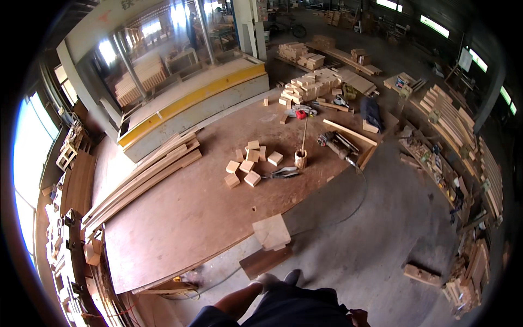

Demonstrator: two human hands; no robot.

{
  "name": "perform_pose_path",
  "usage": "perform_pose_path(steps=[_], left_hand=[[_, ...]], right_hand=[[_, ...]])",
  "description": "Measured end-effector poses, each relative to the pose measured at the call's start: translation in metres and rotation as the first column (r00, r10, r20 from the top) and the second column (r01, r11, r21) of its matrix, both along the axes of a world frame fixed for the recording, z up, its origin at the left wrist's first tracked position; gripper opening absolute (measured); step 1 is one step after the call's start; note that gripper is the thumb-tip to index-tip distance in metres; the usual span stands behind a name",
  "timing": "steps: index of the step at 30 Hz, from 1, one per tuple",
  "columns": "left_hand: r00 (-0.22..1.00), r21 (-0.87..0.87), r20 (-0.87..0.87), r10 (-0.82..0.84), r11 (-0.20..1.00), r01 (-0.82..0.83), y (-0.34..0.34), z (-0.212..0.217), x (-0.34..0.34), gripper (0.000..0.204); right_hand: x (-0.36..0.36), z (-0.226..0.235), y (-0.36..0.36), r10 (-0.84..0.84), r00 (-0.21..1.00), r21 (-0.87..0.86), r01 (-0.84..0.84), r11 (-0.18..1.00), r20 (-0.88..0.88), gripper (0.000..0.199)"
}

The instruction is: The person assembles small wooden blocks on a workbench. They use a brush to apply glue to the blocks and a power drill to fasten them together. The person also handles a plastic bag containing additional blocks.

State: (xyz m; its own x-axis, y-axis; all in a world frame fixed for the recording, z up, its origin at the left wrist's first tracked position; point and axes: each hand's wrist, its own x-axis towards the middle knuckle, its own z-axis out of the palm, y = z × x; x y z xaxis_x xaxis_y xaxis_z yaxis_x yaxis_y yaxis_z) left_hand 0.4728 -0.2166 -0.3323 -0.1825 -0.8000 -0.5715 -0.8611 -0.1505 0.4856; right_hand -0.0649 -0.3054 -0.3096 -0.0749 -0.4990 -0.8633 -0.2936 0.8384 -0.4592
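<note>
My left forearm comes in from the lower edge, and my left hand (263,283) hangs low by my feet, pale grey and blurred as if gloved; its fingers do not show clearly. It is nearest to a dark brown board (266,264) and a pale square wooden slab (272,231) at the table's near edge. At the lower edge, my right hand (358,317) shows only in part beside my dark clothing, and what it holds, if anything, is hidden. Several small wooden blocks (252,156) lie loose on the brown tabletop (180,229).
A wooden pot (300,158) with an upright stick stands beside a dark metal tool (283,173). Long strips (152,174) lie at left before a yellow-edged press (190,103). Stacked blocks (310,87) and a power tool (338,146) sit farther back. A cable (357,210) trails along the floor.
</note>
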Motion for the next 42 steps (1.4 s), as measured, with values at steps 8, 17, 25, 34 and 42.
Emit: perform_pose_path(steps=[8, 17, 25, 34, 42], left_hand=[[0.928, 0.234, 0.038, 0.371, 0.899, -0.369, 0.029, -0.037, -0.028, 0.033], [-0.412, 0.549, 0.125, 0.903, -0.409, -0.729, 0.008, -0.030, -0.164, 0.036], [-0.534, 0.573, -0.144, 0.833, -0.369, -0.732, -0.062, 0.027, -0.241, 0.037], [0.055, 0.198, 0.020, 0.998, 0.050, -0.979, -0.080, -0.011, -0.241, 0.042], [-0.717, 0.477, -0.195, 0.669, -0.574, -0.666, -0.110, 0.026, -0.218, 0.033]], right_hand=[[0.069, 0.009, -0.212, 0.355, 0.934, 0.015, -0.356, 0.934, 0.043, 0.016], [0.131, 0.010, -0.422, 0.795, 0.606, -0.265, -0.765, 0.586, 0.007, 0.025], [0.219, 0.048, -0.479, 0.862, 0.507, -0.149, -0.853, 0.499, -0.015, 0.031], [0.336, 0.080, -0.458, 0.987, 0.159, -0.267, -0.952, 0.153, 0.001, 0.018], [0.435, 0.146, -0.422, 1.000, 0.011, -0.305, -0.952, 0.010, -0.001, 0.022]])
